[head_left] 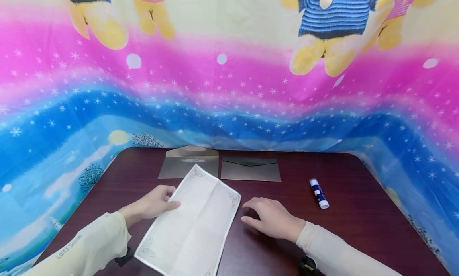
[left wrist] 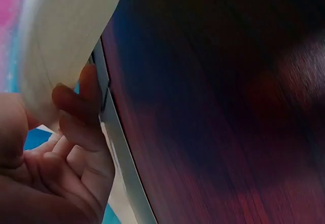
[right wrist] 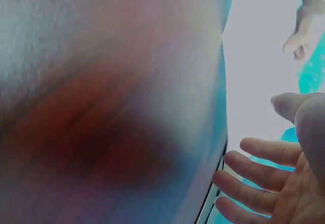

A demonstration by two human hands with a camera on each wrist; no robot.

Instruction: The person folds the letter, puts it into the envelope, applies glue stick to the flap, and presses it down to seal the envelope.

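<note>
Bordered paper sheet (head_left: 186,220) looks light, easily creased; left hand (head_left: 154,203) pinches one edge! Empty right hand (head_left: 271,217) could steady the other.

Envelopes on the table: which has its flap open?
The left envelope: its flap lies unfolded, while the right envelope has its flap folded down.

Dark-red table (head_left: 358,196) (glossy): two envelopes (head_left: 251,173), glue stick (head_left: 318,193).
</note>
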